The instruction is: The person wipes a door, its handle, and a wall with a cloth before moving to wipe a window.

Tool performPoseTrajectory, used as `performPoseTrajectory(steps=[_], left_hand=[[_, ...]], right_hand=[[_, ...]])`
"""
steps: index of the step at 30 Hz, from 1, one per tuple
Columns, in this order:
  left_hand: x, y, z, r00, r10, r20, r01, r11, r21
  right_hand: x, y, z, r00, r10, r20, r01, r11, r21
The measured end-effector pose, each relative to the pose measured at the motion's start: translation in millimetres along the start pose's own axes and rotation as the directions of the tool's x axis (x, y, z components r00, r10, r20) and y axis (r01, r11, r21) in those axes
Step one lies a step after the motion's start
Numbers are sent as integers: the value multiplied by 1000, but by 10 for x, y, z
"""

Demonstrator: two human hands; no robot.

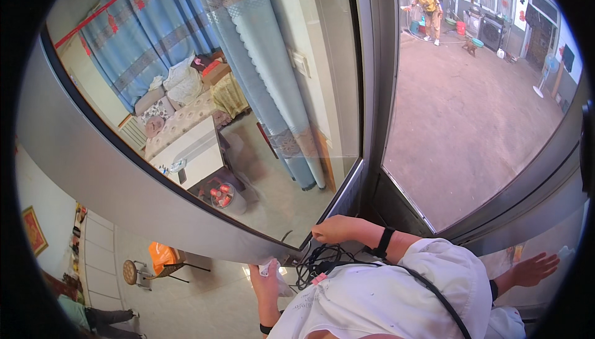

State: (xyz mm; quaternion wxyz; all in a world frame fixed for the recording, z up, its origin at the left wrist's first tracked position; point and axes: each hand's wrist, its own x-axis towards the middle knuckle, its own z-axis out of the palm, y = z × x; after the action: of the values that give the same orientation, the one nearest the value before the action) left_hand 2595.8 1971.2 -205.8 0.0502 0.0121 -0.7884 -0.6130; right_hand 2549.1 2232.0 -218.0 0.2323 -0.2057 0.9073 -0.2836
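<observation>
My left hand (263, 284) is closed around a crumpled white, partly clear wrap or cloth (280, 283), below the lower edge of the glass door (204, 206). My right hand (331, 230), its fingers curled, is at the metal door frame (343, 195), near the lower corner of the glass; whether it grips anything cannot be told. Dark cables (309, 267) hang in loops between my hands, beside a pink clip (319, 278) on my white top. At the right, a spread hand (534, 269) with a dark wristband shows at a glass panel, perhaps a reflection.
Through the glass are a white table (190, 153), a clear bin (228, 199), a sofa (186, 120) and blue curtains (279, 106). A stool (131, 272) and chair (169, 271) stand lower left, near another person's legs (109, 318). A person in yellow (426, 2) and an animal (469, 47) are in the yard.
</observation>
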Motion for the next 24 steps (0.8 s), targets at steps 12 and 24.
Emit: performPoseTrajectory(steps=[12,24], left_hand=[[-1,71,25,1000,-5,8,5,1000,-15],[-26,181,-50,997,-39,74,31,995,99]], right_hand=[[-14,-15,22,999,-5,-33,5,1000,0],[148,-117,205,999,-34,32,35,999,-35]])
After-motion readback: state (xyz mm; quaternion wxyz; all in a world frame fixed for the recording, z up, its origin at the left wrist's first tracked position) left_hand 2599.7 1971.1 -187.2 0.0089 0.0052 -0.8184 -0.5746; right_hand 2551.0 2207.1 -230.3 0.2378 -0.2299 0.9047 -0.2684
